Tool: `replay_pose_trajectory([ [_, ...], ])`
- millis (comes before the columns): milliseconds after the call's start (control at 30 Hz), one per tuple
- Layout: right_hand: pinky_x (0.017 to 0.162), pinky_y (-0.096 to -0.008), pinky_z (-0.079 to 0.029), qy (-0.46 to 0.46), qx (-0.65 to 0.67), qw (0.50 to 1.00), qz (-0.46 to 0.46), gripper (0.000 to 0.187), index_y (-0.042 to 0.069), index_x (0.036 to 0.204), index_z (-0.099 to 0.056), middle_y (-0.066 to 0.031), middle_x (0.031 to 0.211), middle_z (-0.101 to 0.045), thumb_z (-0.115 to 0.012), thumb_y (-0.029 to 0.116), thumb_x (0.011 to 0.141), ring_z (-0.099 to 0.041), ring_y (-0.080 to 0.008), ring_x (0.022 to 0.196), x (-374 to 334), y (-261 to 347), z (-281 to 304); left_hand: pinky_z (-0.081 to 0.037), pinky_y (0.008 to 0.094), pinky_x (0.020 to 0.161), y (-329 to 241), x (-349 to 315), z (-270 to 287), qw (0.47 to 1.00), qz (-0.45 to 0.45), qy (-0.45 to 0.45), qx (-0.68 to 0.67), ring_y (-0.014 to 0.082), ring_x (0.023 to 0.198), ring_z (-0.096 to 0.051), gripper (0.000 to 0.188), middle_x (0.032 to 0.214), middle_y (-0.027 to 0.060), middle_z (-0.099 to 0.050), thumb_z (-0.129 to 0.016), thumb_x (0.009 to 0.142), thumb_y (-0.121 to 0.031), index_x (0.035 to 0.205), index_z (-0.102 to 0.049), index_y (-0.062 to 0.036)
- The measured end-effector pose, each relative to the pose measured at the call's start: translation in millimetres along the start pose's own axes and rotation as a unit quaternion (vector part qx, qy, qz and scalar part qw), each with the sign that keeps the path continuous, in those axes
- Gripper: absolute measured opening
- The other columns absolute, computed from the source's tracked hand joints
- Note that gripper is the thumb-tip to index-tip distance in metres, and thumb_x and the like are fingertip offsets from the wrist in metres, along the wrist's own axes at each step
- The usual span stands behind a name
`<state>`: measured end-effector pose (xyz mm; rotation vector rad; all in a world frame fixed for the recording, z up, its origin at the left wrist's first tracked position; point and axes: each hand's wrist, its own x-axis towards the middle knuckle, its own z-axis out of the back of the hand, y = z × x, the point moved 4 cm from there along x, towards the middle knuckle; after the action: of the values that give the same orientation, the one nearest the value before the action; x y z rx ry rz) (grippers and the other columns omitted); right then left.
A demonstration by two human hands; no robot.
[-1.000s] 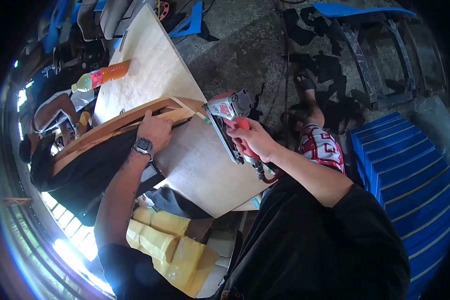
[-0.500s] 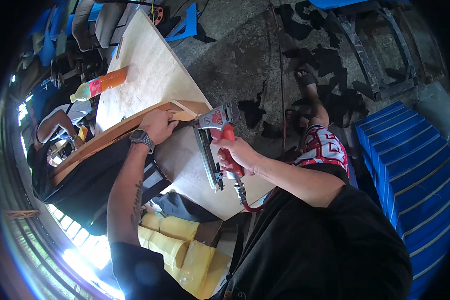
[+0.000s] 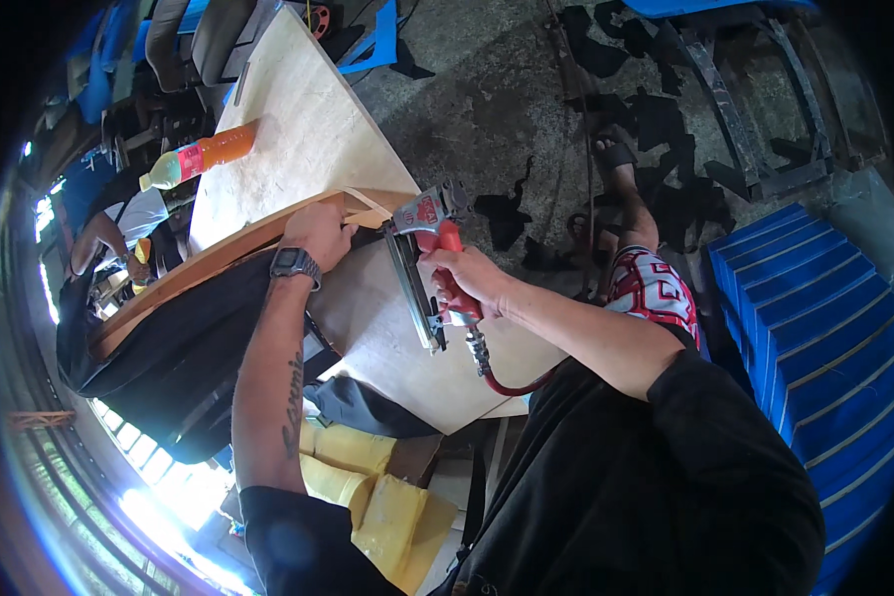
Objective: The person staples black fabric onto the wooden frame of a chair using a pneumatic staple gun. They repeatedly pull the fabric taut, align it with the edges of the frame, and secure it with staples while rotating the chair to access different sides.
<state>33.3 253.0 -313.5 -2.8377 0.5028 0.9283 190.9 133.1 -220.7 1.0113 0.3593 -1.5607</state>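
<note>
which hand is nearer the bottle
Left. The left hand is on the wooden frame, below and right of the bottle in the picture; the right hand, holding the staple gun, is farther right and lower.

Staple gun (image 3: 429, 217) nearer left fingers (image 3: 345, 239) (hose (image 3: 512, 389) showing more).

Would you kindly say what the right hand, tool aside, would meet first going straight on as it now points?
Probably the left hand, at the wooden frame, though depth is hard to judge from this view.
</note>
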Motion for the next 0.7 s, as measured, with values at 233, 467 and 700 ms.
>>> replay_pose_trajectory([
  [233, 0.048, -0.0252, -0.038, 0.027, -0.011, 0.999, -0.046, 0.018, 0.009, 0.075, -0.048, 0.0007, 0.060, -0.044, -0.060, 0.019, 0.083, -0.043, -0.0087, 0.047, 9.4, 14.4, -6.7, -0.050, 0.0422, 0.079, 0.7, 3.5, -2.5, 0.999, 0.051, 0.019, 0.001, 0.0338, 0.087, -0.063, 0.027, 0.088, 0.0193, -0.066, -0.061, 0.083, -0.028, 0.091, -0.067, -0.0024],
  [467, 0.044, -0.0280, -0.040, 0.057, -0.034, 0.995, -0.070, 0.016, 0.009, 0.072, -0.048, -0.0006, 0.058, -0.045, -0.059, 0.017, 0.082, -0.044, -0.0098, 0.045, 24.6, 21.6, -5.5, -0.050, 0.0420, 0.079, -1.3, 3.7, -1.2, 0.999, 0.044, 0.015, -0.004, 0.0344, 0.086, -0.063, 0.028, 0.088, 0.0202, -0.066, -0.061, 0.083, -0.028, 0.091, -0.067, -0.0010],
  [700, 0.042, -0.0298, -0.043, 0.082, -0.061, 0.992, -0.079, 0.015, 0.009, 0.072, -0.051, -0.0009, 0.056, -0.047, -0.058, 0.017, 0.083, -0.045, -0.0100, 0.043, 20.1, 29.2, -18.2, -0.051, 0.0424, 0.075, 19.2, 12.6, -13.5, 0.996, 0.073, -0.050, -0.016, 0.0356, 0.079, -0.064, 0.039, 0.082, 0.0202, -0.066, -0.057, 0.084, -0.039, 0.084, -0.068, -0.0015],
])
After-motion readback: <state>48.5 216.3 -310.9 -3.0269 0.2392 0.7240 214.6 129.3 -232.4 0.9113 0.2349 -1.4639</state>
